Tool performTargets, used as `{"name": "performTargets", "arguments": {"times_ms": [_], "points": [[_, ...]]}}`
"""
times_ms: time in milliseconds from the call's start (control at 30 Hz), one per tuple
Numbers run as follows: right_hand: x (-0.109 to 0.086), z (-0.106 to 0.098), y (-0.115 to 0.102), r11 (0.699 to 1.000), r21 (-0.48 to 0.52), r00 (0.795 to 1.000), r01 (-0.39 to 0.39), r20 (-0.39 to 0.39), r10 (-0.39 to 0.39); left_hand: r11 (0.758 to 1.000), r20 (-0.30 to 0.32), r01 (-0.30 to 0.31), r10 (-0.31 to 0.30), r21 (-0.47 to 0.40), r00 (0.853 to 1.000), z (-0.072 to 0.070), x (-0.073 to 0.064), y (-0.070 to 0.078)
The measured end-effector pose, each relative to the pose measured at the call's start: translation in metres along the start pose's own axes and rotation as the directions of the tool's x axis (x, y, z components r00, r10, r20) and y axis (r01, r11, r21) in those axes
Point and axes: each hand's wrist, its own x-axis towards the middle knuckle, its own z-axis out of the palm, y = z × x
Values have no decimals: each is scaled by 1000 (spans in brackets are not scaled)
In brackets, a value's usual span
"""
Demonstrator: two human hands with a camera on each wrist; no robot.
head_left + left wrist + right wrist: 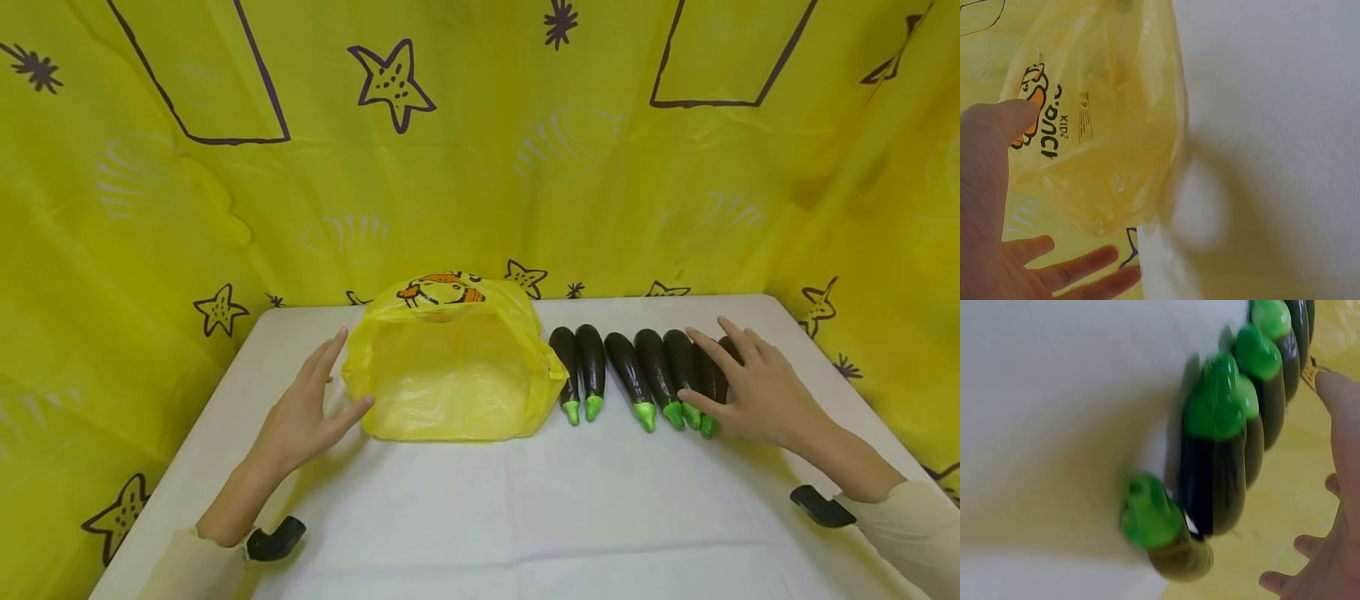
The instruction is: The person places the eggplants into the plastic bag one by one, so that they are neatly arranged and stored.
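A yellow plastic bag (450,375) with an orange cartoon print lies on the table, its mouth facing me. My left hand (303,417) is at the bag's left side, fingers spread and holding nothing; in the left wrist view the thumb (1019,119) overlaps the printed side. To the right of the bag, several dark eggplants (630,367) with green stems lie in a row, stems toward me. Over the right end of that row hovers my right hand (765,392), fingers spread. In the right wrist view the rightmost eggplant (1179,556) lies slightly apart from the others.
A white cloth (525,508) covers the table. Yellow curtains (465,183) with starfish drawings hang behind and along both sides. Each wrist wears a black band piece, one at the left cuff (276,539) and one at the right (822,506).
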Motion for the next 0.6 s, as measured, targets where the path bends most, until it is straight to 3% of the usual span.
{"name": "performTargets", "arguments": {"times_ms": [200,400,600], "points": [[1,-13,13,995,51,992,-86,100,81,981,-38,-62,56,-182,998,3,1,4],[7,-18,33,985,147,988,-92,138,72,959,2,-4,5,-282,1000,0,4,6],[10,-24,50,989,134,985,-55,171,31,950,31,20,-11,-312,999,1,5,5]]}}
